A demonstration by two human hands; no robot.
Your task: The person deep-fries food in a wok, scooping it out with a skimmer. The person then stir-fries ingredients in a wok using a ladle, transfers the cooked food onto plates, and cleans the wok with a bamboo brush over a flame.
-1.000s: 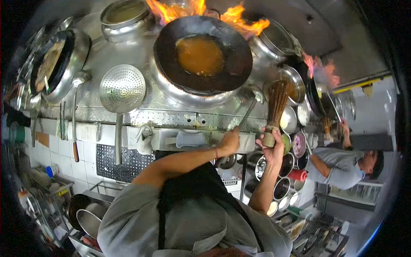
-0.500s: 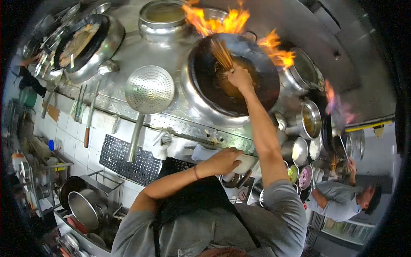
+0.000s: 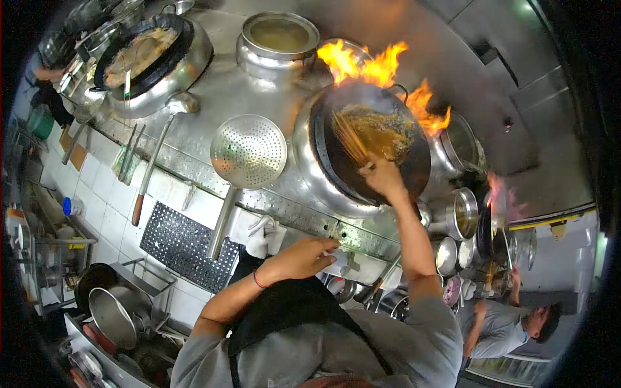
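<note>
My right hand [image 3: 384,178] is closed around a bamboo wok brush [image 3: 350,137], its bristles down in a dark wok [image 3: 411,186]. Brownish, foamy liquid [image 3: 388,132] swirls in the wok beside the bristles. In front of my body, my left hand [image 3: 299,260] hovers near the stove's front edge with fingers stretched out and nothing in it. A white cloth [image 3: 259,239] hangs over the edge just left of that hand. Between the two hands runs a perforated metal strip [image 3: 310,220].
Flames [image 3: 372,64] rise behind the wok. A large perforated skimmer [image 3: 248,152] and a ladle [image 3: 184,103] lie on the steel stove top, left of the wok. A lidless metal pot [image 3: 279,35] stands behind. At the right, a co-worker [image 3: 498,328] stands near another flaming wok.
The view has shifted, moving the stove items rightward in the picture. My right hand has moved the brush within the wok, and the liquid now churns up the far side. My left hand stays empty.
</note>
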